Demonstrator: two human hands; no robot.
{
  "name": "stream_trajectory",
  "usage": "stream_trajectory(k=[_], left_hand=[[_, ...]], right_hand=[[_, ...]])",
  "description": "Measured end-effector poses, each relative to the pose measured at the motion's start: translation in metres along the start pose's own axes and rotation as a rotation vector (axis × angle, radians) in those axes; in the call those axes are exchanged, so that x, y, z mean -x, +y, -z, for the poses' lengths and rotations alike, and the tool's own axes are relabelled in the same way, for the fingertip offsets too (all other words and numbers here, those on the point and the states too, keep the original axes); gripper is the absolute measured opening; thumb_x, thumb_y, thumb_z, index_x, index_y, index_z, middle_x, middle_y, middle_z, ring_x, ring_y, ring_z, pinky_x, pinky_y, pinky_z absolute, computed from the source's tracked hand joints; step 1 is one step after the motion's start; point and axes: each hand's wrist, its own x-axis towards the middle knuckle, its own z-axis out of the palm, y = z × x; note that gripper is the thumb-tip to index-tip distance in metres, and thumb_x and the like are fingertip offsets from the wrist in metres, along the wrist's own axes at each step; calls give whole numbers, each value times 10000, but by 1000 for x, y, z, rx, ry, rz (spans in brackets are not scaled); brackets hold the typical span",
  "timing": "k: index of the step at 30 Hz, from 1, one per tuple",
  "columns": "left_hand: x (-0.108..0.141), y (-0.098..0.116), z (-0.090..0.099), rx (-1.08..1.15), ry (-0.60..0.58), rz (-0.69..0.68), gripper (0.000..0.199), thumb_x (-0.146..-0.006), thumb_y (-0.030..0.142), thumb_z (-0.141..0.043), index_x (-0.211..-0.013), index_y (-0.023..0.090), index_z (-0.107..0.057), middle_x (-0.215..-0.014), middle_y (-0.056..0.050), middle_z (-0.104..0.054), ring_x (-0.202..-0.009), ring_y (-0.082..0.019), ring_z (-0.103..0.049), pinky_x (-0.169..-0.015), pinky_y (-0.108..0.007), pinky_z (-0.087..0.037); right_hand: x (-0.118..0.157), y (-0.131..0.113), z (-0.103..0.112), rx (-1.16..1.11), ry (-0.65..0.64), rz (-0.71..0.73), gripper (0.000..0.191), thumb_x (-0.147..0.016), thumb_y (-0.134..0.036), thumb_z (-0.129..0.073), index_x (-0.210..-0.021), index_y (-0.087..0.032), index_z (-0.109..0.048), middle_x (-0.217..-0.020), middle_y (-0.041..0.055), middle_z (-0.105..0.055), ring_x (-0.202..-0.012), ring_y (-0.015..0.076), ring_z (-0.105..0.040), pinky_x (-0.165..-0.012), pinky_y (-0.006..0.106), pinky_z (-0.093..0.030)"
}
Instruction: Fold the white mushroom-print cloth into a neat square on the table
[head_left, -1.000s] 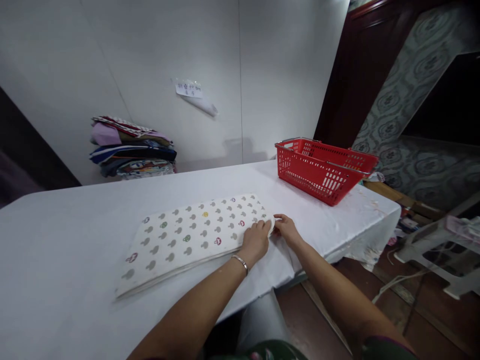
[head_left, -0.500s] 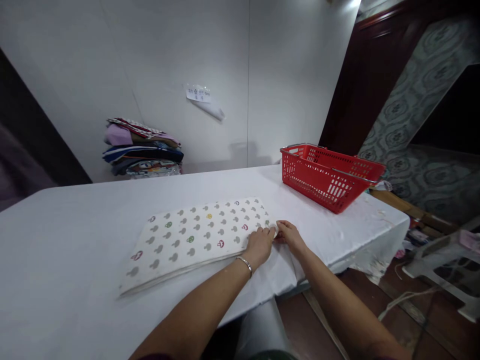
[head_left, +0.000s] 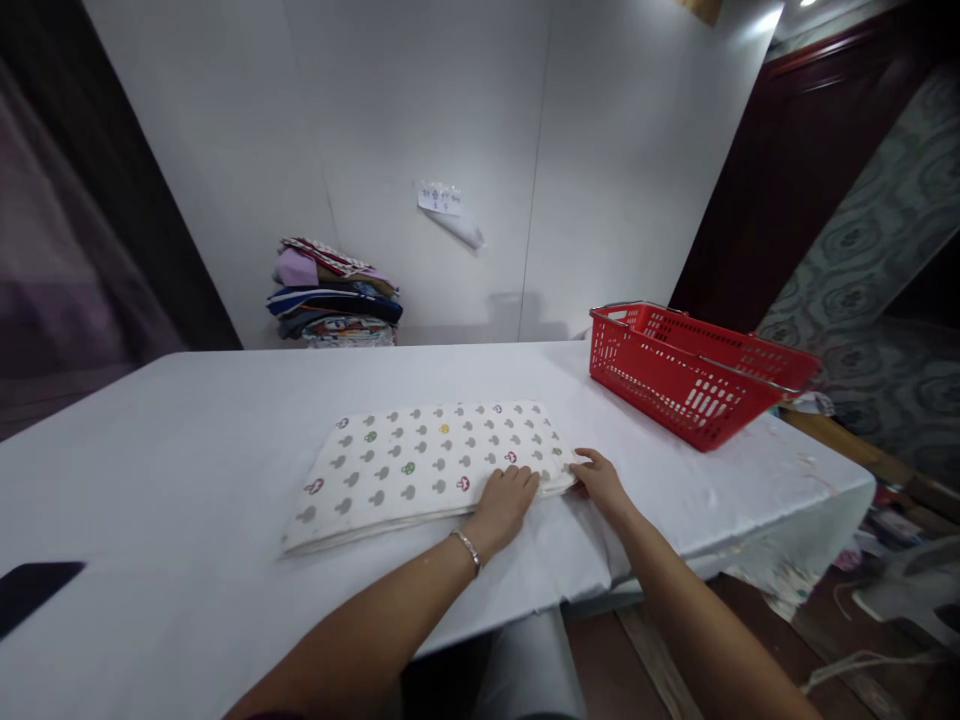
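Observation:
A folded white cloth [head_left: 420, 465] printed with grey and coloured mushrooms lies flat in several layers on the white-covered table [head_left: 187, 470]. My left hand [head_left: 504, 500], with a silver bracelet at the wrist, rests on its front edge, right of the middle. The fingers of that hand lie flat on the top layer. At the front right corner of the cloth, my right hand [head_left: 600, 482] has its thumb and fingers closed on the edge. Its fingertips are partly hidden by the hand itself.
A red plastic basket [head_left: 675, 385] with metal handles stands at the back right of the table. Against the wall sits a stack of folded fabrics [head_left: 337, 300]. A dark flat object [head_left: 34, 590] lies at the left edge.
My left hand has moved left along the cloth's front edge, away from the corner. My right hand stays at the corner, which now lies flatter. The camera view has turned left.

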Motion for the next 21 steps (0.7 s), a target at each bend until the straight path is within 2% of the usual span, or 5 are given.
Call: stream_trajectory(k=[3,6,10,14,21], left_hand=[[27,-28,6,-22,7,91,492,-798,-16,-362,-1220,210,-476,-1169,-83,-554,-1048,-219,-490,-841,-367,-379],[64,-59,16,-66,21,197,503,-792,-27,-359,-1214,213,-492,-1181,-80,-560,-1055,-215,-493,-847,-360,-374],[118,-91,36,-111,44,381,478,-794,3,-398,-1198,228,-518,-1183,-74,-571,-1078,-214,-494,-880,-365,-367],[153,-103,47,-100,71,509,351,-826,108,-448,-1138,223,-563,-1162,-68,-593,-1073,-218,-502,-908,-381,-367],[172,-114,42,-33,163,489,278,-866,236,-487,-1135,226,-559,-1168,-49,-598,-1087,-212,-498,-922,-380,-371]], right_hand=[[-2,4,3,177,0,89,427,-663,-265,-583,-1074,-153,-555,-503,-69,-528,-391,107,-462,-379,206,-335],[-2,8,8,364,-2,192,465,-700,-332,-539,-1129,-152,-564,-548,-52,-555,-459,120,-496,-449,219,-353],[-6,11,13,605,12,243,491,-743,-385,-468,-1164,-154,-567,-645,-3,-625,-559,158,-562,-536,255,-389],[-9,13,11,740,15,261,480,-752,-384,-438,-1155,-167,-581,-677,11,-645,-613,183,-596,-564,268,-401],[-3,8,8,835,57,288,450,-781,-346,-421,-1167,-171,-574,-702,23,-652,-620,179,-588,-572,260,-394]])
